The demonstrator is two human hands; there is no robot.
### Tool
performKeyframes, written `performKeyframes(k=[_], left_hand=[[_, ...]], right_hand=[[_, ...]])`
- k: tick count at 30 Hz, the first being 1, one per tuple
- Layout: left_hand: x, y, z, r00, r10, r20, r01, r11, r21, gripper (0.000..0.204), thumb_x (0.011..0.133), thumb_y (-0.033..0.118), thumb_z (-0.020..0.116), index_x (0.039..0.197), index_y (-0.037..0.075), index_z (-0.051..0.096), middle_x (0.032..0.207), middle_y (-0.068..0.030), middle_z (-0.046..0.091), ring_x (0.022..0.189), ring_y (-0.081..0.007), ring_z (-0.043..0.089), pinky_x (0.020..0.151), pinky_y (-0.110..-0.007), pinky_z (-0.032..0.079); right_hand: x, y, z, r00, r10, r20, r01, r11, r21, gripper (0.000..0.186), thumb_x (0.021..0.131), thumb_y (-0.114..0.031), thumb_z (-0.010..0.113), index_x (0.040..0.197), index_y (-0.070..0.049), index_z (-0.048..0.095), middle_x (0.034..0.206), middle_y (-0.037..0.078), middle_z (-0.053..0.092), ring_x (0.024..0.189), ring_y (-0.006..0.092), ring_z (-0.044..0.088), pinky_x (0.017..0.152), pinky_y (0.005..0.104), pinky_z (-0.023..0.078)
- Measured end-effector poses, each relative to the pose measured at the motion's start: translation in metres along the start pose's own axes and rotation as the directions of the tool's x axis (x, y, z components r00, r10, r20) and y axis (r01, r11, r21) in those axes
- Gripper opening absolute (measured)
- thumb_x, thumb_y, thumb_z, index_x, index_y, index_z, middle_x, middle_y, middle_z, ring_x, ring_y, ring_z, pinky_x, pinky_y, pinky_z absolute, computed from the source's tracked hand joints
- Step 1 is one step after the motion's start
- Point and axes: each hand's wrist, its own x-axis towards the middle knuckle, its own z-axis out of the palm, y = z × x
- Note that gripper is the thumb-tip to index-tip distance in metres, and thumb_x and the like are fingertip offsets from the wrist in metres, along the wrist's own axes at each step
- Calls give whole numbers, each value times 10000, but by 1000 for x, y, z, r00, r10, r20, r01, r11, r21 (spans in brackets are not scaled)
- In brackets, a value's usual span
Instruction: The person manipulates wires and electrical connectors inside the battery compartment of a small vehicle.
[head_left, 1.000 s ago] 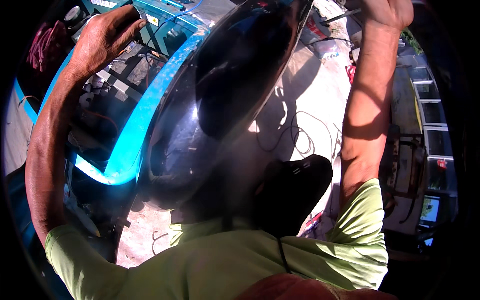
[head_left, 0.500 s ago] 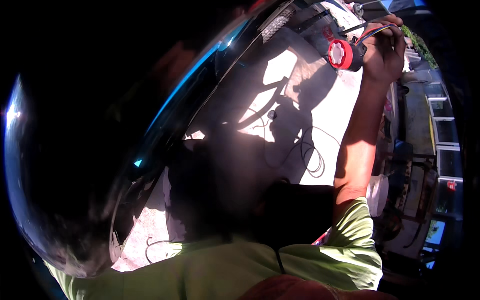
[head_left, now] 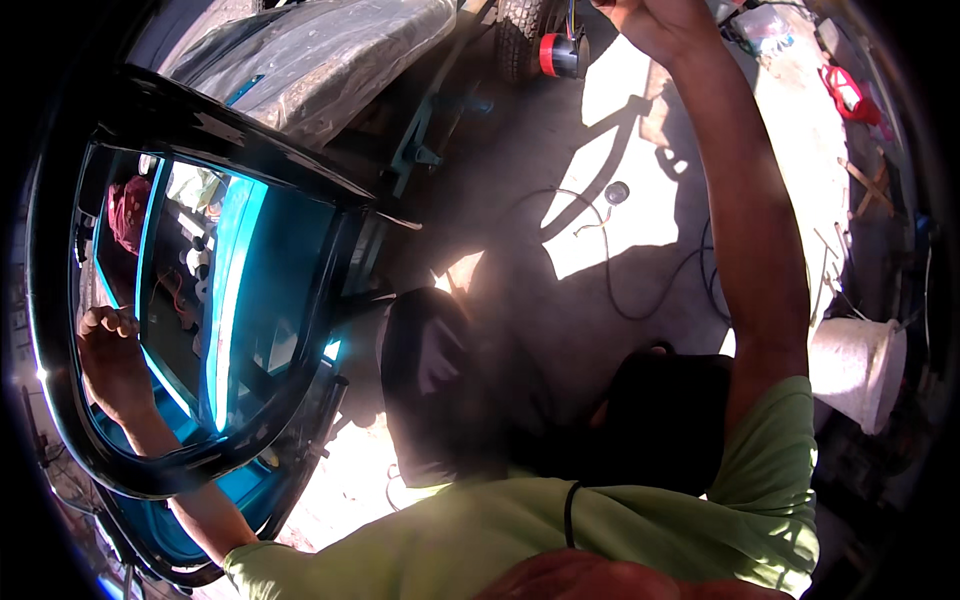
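My right hand (head_left: 660, 25) is stretched forward at the top edge, which cuts off its fingertips. Beside it hangs a round black part with a red rim (head_left: 560, 55), and thin coloured wires run up from it toward my fingers. On the left, my left hand (head_left: 115, 362) reaches inside a thick black tubular frame (head_left: 240, 145) around a blue metal body (head_left: 290, 270). Its fingers are curled at a narrow blue rail (head_left: 150, 235); what they grip, if anything, is hidden.
A long part under clear plastic (head_left: 340, 60) lies far left, near a treaded tyre (head_left: 520, 40). A dark cable (head_left: 640, 315) loops across the sunlit floor. On the right stand a white bucket (head_left: 860, 370) and a red item (head_left: 850, 95); dark shade covers my lap.
The view has swung left, bringing my left hand and the blue body into sight. The red-rimmed part and my right hand now appear farther left and higher.
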Motion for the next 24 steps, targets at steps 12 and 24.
performKeyframes(k=[12, 24], left_hand=[[-78, 28, 168, 670, 529, -521, 392, 344, 853, 501, 1054, 517, 508, 1135, 45, 657, 872, -53, 668, 743, -157, 593, 721, -335, 500], [-60, 16, 188, 565, 658, -498, 532, 170, 829, 280, 954, 292, 769, 1063, 52, 674, 757, -28, 656, 597, -109, 584, 525, -256, 461]], right_hand=[[23, -15, -75, 971, -229, 65, 238, 918, -318, 246, 1041, -253, 606, 947, -45, 697, 724, -25, 613, 640, 70, 557, 598, 229, 437], [-20, -37, -101, 995, -83, 52, 98, 836, -540, 409, 947, -349, 717, 1204, -30, 720, 932, 40, 752, 920, 114, 699, 840, 266, 524]])
